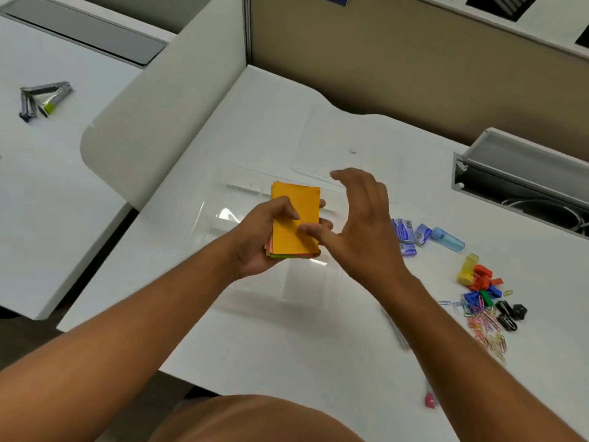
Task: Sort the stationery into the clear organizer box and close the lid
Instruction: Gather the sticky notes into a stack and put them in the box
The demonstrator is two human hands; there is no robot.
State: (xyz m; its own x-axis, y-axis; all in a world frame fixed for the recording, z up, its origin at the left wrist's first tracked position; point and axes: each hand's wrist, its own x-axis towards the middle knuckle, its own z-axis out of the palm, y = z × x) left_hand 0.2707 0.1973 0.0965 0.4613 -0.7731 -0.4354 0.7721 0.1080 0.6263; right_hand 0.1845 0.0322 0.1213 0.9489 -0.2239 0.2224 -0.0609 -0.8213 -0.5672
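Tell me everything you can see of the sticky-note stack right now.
The sticky-note stack is a rectangular paper pad, orange on top, with pink and green sheets showing at its lower edge. It is held above the clear organizer box, top face toward the camera. The left hand grips it from the left, thumb across the top sheet. The right hand is spread, its thumb touching the right edge.

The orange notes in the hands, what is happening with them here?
A person holds a stack of notes in the left hand, above the clear box on the desk. The right hand is open beside the stack, thumb touching it. Clips, staple boxes and other pieces lie unsorted at the right.
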